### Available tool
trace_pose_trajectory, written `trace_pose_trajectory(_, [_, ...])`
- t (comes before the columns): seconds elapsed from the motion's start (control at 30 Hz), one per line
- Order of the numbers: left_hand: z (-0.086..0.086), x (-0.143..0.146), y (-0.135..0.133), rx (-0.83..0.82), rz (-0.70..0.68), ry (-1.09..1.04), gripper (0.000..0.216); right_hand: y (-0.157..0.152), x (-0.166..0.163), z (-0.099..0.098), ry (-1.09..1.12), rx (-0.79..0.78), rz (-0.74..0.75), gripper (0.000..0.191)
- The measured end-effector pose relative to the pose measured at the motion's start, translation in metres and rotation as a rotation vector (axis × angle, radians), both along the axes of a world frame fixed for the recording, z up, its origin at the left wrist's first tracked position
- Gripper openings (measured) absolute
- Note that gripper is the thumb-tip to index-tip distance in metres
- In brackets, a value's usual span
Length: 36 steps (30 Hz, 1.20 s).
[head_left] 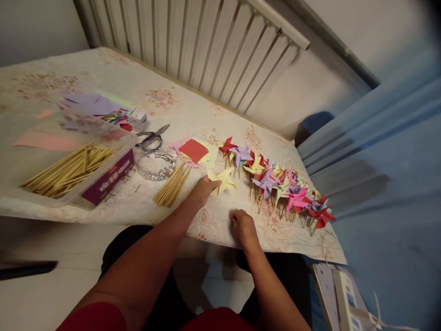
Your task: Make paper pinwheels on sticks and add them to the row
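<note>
Pinched at one side in my left hand (204, 190) is a pale yellow paper pinwheel (226, 180), its blades spread just above the table. My right hand (244, 226) rests closed by the table's near edge, apart from the pinwheel; what its curled fingers hold, if anything, is hidden. Left of my left hand lies a bundle of thin wooden sticks (172, 185). Behind it sits a stack of cut paper squares (194, 151), a red one on top. To the right, finished pinwheels (266, 182) in several colours lie in a row on their sticks.
A clear plastic box (119, 171) of wooden sticks stands at the left. Near it are scissors (151, 139), a round clear tray of small beads or pins (155, 164) and purple paper (90, 104). Behind the table is a radiator (193, 41); a blue curtain (386, 151) hangs right.
</note>
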<state>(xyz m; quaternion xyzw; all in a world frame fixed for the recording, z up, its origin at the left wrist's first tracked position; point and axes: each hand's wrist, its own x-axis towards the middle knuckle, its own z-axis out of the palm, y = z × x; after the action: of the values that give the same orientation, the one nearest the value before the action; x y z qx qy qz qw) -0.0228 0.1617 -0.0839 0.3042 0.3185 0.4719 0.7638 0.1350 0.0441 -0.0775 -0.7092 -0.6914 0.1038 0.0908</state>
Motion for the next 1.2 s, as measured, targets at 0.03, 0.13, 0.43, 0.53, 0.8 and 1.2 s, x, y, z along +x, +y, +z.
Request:
trace_pose_trajectory(0.03, [-0.002, 0.001, 0.001, 0.012, -0.009, -0.009, 0.036, 0.0, -0.001, 0.002, -0.039, -0.006, 0.015, 0.022])
trace_pose_trajectory(0.13, [-0.006, 0.002, 0.003, 0.039, 0.004, -0.013, 0.038, 0.0, -0.004, 0.008, -0.121, -0.044, 0.034, 0.023])
trace_pose_trajectory(0.43, [-0.009, 0.003, 0.006, 0.027, -0.013, -0.022, 0.036, 0.003, -0.006, 0.013, -0.206, -0.089, -0.032, 0.016])
trace_pose_trajectory(0.53, [-0.007, 0.003, 0.006, 0.016, 0.001, -0.014, 0.034, 0.002, -0.006, 0.012, -0.222, -0.089, -0.039, 0.016])
trace_pose_trajectory(0.8, [0.0, 0.003, 0.003, -0.001, 0.013, -0.021, 0.031, 0.001, -0.008, 0.008, -0.181, -0.034, -0.087, 0.016])
trace_pose_trajectory(1.2, [0.007, 0.002, -0.004, 0.075, 0.029, 0.03, 0.038, 0.023, -0.029, 0.052, 0.334, 0.357, -0.107, 0.012])
